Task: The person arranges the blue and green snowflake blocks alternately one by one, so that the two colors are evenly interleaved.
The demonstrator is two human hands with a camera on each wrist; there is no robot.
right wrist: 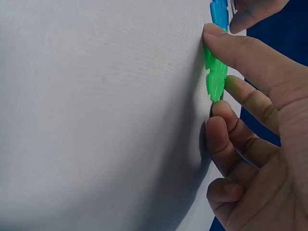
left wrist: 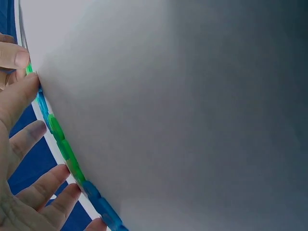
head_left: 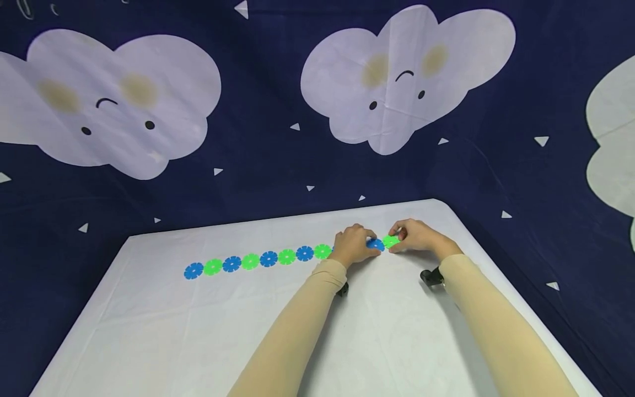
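Blue and green notched plastic discs lie in a row across the table, alternating in colour. At the row's right end, my right hand (head_left: 418,235) pinches a green disc (right wrist: 217,79) between thumb and fingers. My left hand (head_left: 353,245) holds the blue disc (head_left: 376,245) next to it, thumb on the near edge and fingers on the far edge. These two discs meet edge to edge between my hands. The left hand and wrist cover part of the row behind. Further left, a green disc (head_left: 322,252) and a blue disc (head_left: 305,253) show uncovered.
The white table (head_left: 149,331) has its far edge just beyond the row. Behind it hangs a dark blue cloth (head_left: 263,154) printed with clouds. A black wrist device (head_left: 431,277) sits under the right sleeve, and another (head_left: 342,290) under the left.
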